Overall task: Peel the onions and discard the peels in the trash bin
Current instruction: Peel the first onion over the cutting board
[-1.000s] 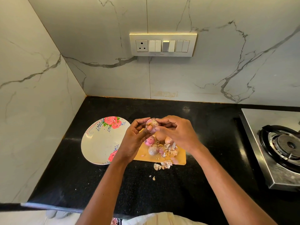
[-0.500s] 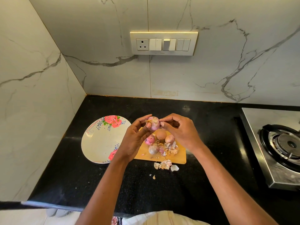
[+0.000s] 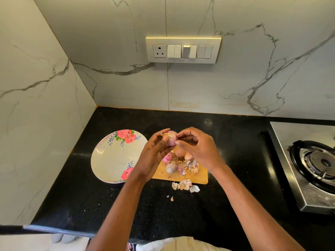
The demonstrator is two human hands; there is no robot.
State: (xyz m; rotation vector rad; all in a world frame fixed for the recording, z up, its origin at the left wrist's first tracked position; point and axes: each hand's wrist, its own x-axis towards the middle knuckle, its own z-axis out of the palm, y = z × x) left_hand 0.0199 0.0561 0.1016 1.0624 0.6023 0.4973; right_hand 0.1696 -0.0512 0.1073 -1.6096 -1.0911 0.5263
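Observation:
My left hand [image 3: 154, 154] holds a small pinkish onion [image 3: 170, 138] up above the wooden cutting board [image 3: 199, 176]. The fingertips of my right hand [image 3: 195, 147] pinch at the onion's right side. On the board lie several more onions, among them a purple one [image 3: 171, 167] and a brown one [image 3: 179, 152], beside a heap of dry peels [image 3: 190, 165]. More loose peels [image 3: 184, 184] lie on the black counter just in front of the board. No trash bin is in view.
A white plate with red roses [image 3: 114, 160] sits left of the board. A steel gas stove [image 3: 308, 165] stands at the right edge. Marble walls close the back and left, with a switch panel [image 3: 183, 50] above. The counter's front edge runs near my body.
Both hands have lifted the onion slightly. My right fingers have opened out from the onion's top and now pinch its right side. One more peel lies on the counter in front of the board.

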